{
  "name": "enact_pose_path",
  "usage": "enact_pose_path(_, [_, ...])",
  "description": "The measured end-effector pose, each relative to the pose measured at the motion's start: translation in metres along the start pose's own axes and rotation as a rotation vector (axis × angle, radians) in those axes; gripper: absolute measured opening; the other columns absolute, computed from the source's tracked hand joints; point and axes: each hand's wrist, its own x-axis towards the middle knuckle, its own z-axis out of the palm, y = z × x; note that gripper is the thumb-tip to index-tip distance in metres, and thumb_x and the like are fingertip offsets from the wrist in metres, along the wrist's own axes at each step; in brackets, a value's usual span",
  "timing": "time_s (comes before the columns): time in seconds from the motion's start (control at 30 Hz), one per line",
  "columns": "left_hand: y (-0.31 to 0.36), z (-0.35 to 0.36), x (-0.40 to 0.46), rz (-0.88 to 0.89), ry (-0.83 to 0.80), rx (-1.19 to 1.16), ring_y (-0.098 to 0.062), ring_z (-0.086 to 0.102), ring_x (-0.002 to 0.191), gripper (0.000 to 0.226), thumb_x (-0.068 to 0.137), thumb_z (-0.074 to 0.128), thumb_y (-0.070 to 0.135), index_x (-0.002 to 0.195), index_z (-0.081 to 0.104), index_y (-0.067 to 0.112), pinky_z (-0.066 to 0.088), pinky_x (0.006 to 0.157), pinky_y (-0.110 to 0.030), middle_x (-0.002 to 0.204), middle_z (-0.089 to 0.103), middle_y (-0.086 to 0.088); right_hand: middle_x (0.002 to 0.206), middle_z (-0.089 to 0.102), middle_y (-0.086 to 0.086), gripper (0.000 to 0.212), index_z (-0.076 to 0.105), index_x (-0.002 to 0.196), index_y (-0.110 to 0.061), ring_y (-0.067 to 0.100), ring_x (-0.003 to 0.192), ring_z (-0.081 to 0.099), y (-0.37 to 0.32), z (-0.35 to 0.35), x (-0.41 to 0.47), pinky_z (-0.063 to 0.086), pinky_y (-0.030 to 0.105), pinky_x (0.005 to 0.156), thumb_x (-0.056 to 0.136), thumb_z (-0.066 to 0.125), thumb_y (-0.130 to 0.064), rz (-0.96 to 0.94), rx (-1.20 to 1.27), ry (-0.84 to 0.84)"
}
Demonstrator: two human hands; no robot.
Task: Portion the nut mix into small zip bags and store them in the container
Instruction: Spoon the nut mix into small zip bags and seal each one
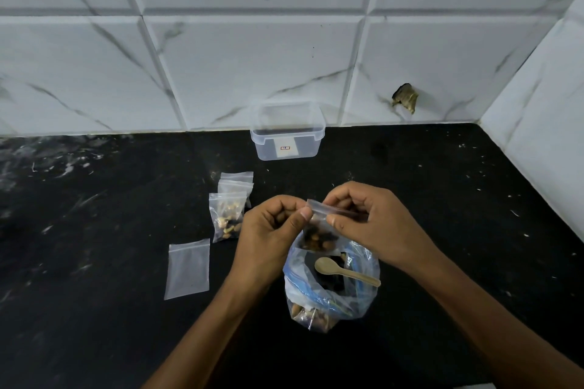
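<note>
Just below the centre of the frame, both hands hold a small clear plastic zip bag partly filled with brown nut mix. The left hand pinches the bag's upper left corner between thumb and curled fingers; the right hand pinches the zip strip along the top edge, thumb in front, fingers curled behind. Each grip is clenched on that bag. The bag hangs directly above the mouth of a larger crinkled, translucent plastic bag with a blue zip rim, which stands on the black, white-flecked stone desk at lower centre. Nuts show through its bottom, and a small pale wooden spoon lies across its opening, bowl to the left, handle pointing right.

To the left of the hands, two filled small zip bags lie flat on the desk, one overlapping the other, with cashews and darker pieces visible through the glossy film. Further lower left, an empty flat clear zip bag lies apart from them.

At upper centre, near the wall, stands a lidless rectangular container of clear rigid plastic with rounded corners and a small white label on its front. Behind it rise white marble-patterned wall tiles with grey veins and bevelled joints; one tile at the right has a chipped hole.
</note>
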Motion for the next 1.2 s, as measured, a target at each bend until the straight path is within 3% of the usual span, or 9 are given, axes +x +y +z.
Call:
enact_pose_path(0.23, [0.011,0.008,-0.005,0.025,-0.046,-0.018,-0.007,0.069,0.055,0.014,0.093,0.053,-0.011,0.086,0.063,-0.003,0.053,0.053,-0.014,0.063,0.071,0.001,0.078,0.068,-0.01,0.008,0.071,0.086,-0.02,0.003,0.078,0.064,-0.001,0.006,0.003,0.05,0.013,0.072,0.083,0.07,-0.012,-0.042,-0.036,0.025])
enact_pose_path(0.37, [0.008,0.007,-0.005,0.022,-0.04,0.007,-0.007,0.07,0.06,0.012,0.091,0.056,-0.008,0.087,0.064,0.0,0.054,0.057,-0.015,0.067,0.073,0.001,0.076,0.068,-0.01,0.009,0.071,0.084,-0.02,0.003,0.076,0.064,-0.002,0.006,0.004,0.052,0.016,0.072,0.084,0.068,-0.012,-0.034,-0.061,0.031])
enact_pose_path(0.47, [0.008,0.007,-0.005,-0.003,-0.047,-0.025,-0.016,0.073,0.065,0.009,0.09,0.059,-0.003,0.089,0.067,0.001,0.058,0.06,-0.022,0.073,0.074,-0.007,0.079,0.068,-0.01,0.009,0.071,0.087,-0.021,0.003,0.079,0.065,-0.002,0.006,0.003,0.052,0.016,0.075,0.085,0.068,-0.013,-0.026,-0.064,0.018])
enact_pose_path(0.67, [0.01,0.005,-0.007,0.016,-0.051,0.013,-0.009,0.072,0.063,0.013,0.093,0.054,-0.005,0.088,0.064,0.003,0.055,0.057,-0.016,0.07,0.074,0.001,0.081,0.069,-0.008,0.012,0.071,0.087,-0.023,0.001,0.078,0.064,-0.001,-0.002,0.001,0.051,0.012,0.072,0.085,0.069,-0.012,0.025,-0.038,-0.013])
enact_pose_path(1.03, [0.009,0.002,-0.005,-0.005,-0.105,0.056,-0.013,0.073,0.066,0.008,0.092,0.056,-0.005,0.091,0.064,0.0,0.056,0.059,-0.018,0.075,0.074,-0.001,0.079,0.068,-0.01,0.016,0.068,0.084,-0.03,0.0,0.078,0.063,-0.002,-0.003,-0.001,0.051,0.014,0.071,0.086,0.068,-0.014,0.039,-0.078,-0.057])
enact_pose_path(1.2, [0.005,-0.002,-0.003,-0.03,-0.017,0.01,-0.031,0.074,0.067,0.007,0.089,0.06,0.009,0.091,0.064,0.003,0.058,0.057,-0.024,0.08,0.071,-0.015,0.08,0.068,-0.012,0.016,0.068,0.084,-0.03,0.001,0.077,0.063,0.004,-0.008,-0.003,0.05,0.012,0.07,0.085,0.069,-0.014,0.064,-0.047,-0.045])
